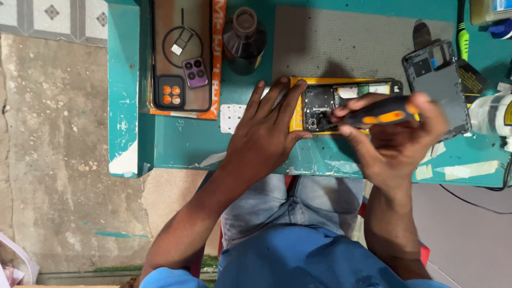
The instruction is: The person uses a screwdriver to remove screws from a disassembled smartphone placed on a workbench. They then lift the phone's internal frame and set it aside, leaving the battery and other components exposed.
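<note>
Item: opened black smartphone with its back cover off [341,104], circuit board exposed, lay on a yellow pad on the teal painted worktop [176,144], near the front edge. It serves as landmark for all entries below.

Left hand [266,130]: lay flat at the phone's left end, fingers spread and pressing down; its grip was apart, closed on nothing, merely steadying.

Right hand [397,136]: just right of the phone, its grip clamped around a black-and-orange screwdriver [381,112], the tip aimed at the dark board near the camera end.

Handling note (judgement): the driver wanted to stand square to the screw head, with light downward pressure and slow turns; the left hand ought to hold the phone from sliding. A slipped tip could scar the board, and loosened screws looked easy to lose.

Containers:
- Dark brown glass bottle [244,38], beyond and left of the phone, mouth open; contents could not be told.
- Clear phone case with black rim in orange packaging [184,58], far left of the phone, holding a purple camera module piece and small parts.
- White plastic bottle [493,114], right of the phone; contents not visible.

Also: removed grey phone back cover [434,80], right of the phone, on a grey mat [341,40].
</note>
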